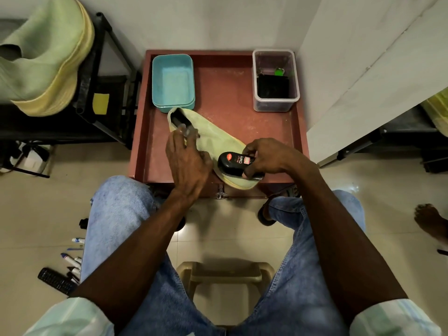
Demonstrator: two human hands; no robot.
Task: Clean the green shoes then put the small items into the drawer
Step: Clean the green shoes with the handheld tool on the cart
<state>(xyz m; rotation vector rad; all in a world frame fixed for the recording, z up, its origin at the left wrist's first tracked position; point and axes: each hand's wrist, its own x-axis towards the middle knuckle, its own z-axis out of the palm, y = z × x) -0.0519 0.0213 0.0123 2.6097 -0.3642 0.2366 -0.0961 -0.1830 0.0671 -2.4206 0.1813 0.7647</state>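
A pale green shoe (213, 137) lies diagonally on the red-brown cabinet top (225, 90), toe towards me. My left hand (185, 157) rests on the shoe near its opening, fingers spread and blurred. My right hand (268, 157) grips a black shoe brush (234, 162) with a red label and presses it on the shoe's toe end. The second green shoe (41, 59) sits on a black rack at the far left. Below the cabinet's front edge shows a metal drawer knob (220, 191).
A teal tub (173, 81) and a clear lidless box (275, 80) with a black wallet and green tag stand at the cabinet's back. Pens and a remote (57, 281) lie on the floor at left. A plastic stool (225, 275) is beneath me. Another person's foot (430, 220) is at right.
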